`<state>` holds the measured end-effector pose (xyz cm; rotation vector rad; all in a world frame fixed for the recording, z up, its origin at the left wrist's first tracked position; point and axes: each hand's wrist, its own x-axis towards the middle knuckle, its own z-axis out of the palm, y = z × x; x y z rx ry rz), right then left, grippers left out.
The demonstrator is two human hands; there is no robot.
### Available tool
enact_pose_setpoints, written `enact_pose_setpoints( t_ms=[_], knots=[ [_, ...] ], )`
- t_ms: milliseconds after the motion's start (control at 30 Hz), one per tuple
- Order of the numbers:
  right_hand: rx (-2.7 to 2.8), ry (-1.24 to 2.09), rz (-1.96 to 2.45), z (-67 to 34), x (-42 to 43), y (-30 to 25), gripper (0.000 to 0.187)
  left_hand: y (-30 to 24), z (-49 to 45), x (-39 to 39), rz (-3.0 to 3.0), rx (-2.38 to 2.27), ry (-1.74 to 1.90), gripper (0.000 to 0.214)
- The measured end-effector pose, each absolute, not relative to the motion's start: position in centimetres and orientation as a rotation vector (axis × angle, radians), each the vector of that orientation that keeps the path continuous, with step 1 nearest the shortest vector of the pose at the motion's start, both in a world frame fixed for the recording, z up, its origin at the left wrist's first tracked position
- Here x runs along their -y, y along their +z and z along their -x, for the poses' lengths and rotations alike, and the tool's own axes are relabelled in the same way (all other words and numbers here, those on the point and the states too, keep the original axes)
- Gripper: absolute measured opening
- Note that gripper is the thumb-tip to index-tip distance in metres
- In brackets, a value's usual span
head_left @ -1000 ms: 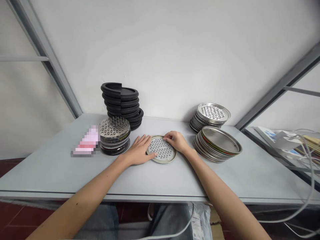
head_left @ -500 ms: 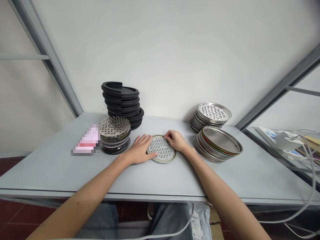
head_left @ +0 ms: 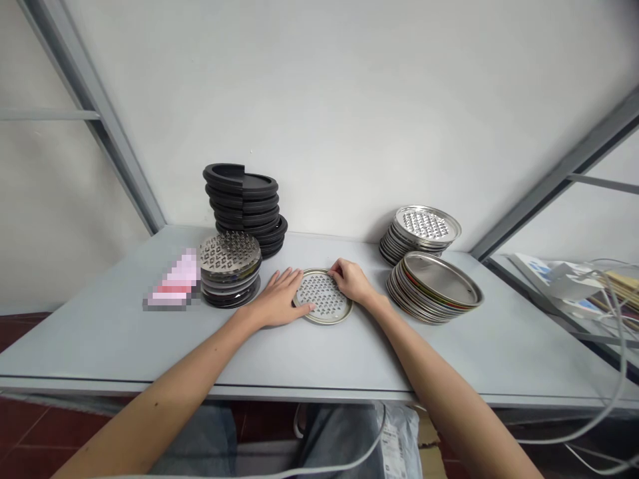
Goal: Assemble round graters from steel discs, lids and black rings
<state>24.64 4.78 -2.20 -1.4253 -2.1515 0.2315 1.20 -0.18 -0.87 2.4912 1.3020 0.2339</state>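
Observation:
A round metal grater plate [head_left: 323,298] with a raised rim lies flat on the grey table between my hands. My left hand [head_left: 280,299] rests flat at its left side, fingers spread, with the thumb reaching over the plate's surface. At the upper right of the rim, my right hand [head_left: 351,279] is closed in a pinch on the plate's edge; the fingertips partly hide that spot. Just left of my left hand is a stack of perforated grater discs [head_left: 229,256], with darker discs lower down. Nearest my right hand stands a stack of shallow metal trays [head_left: 442,279].
Black round bases with stepped rims [head_left: 242,193] are piled behind the disc stack. More rimmed grater plates [head_left: 426,225] stand at the back right. A blurred pink item [head_left: 174,283] lies on the left. White cables [head_left: 624,359] and papers [head_left: 554,279] are at the right.

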Motion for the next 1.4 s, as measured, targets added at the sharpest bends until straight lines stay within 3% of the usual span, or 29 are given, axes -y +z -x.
enact_pose_setpoints(
  t_ms=[367,533,767,900,1100,1400],
  knots=[
    [2.094,0.215,1.412,-24.6,-4.8,-2.4,0.006,-0.7,-1.1,0.3,-2.478,-1.288,0.259,0.086],
    [1.914,0.311,1.414,-25.6,-4.8,-2.0,0.016,-0.7,-1.1,0.3,-2.485,-1.291,0.259,0.087],
    [1.952,0.157,1.709,-27.3,-4.7,-2.0,0.021,-0.7,-0.7,0.1,-2.485,-1.263,0.324,0.082],
    [1.951,0.093,1.603,-26.9,-4.5,-2.0,0.024,-0.6,-0.4,-0.1,-2.474,-1.225,0.353,0.076],
    [2.211,0.259,1.245,-25.8,-3.8,-1.4,0.026,-0.5,-0.2,-0.2,-2.485,-1.179,0.392,0.073],
    [2.15,0.467,1.281,-24.6,-3.5,-0.9,0.025,-0.3,-0.2,-0.1,-2.465,-1.166,0.38,0.074]
  ],
)
